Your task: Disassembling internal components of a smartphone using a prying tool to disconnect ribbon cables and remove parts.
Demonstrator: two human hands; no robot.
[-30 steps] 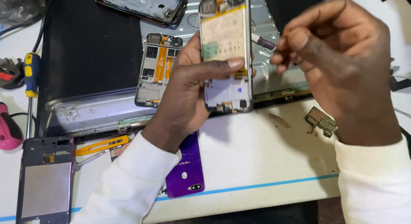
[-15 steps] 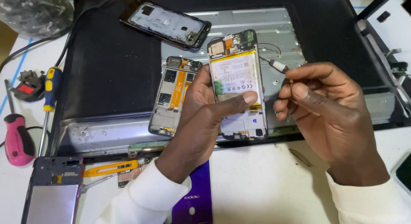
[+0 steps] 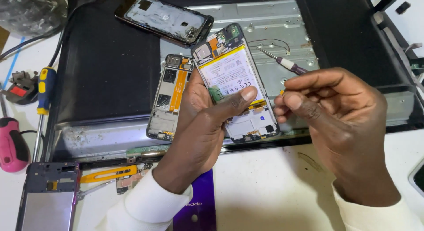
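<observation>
Above the dark tray, you hold an opened phone and a small screwdriver.

Your left hand (image 3: 201,125) has its grip clamped on the opened phone (image 3: 236,83), thumb across the white battery, over the metal tray (image 3: 274,19). Your right hand (image 3: 340,120) pinches the small screwdriver (image 3: 282,62) just beside the phone's right edge. Another phone frame (image 3: 170,96) lies behind your left hand.

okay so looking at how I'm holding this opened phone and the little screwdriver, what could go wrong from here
1. The left hand holds the opened phone in the air, thumb on its battery; it could slip and drop onto the metal panel.
2. The screwdriver in the right hand has a thin tip close to the phone's edge; a slip might nick the battery or the orange flex cable.
</observation>
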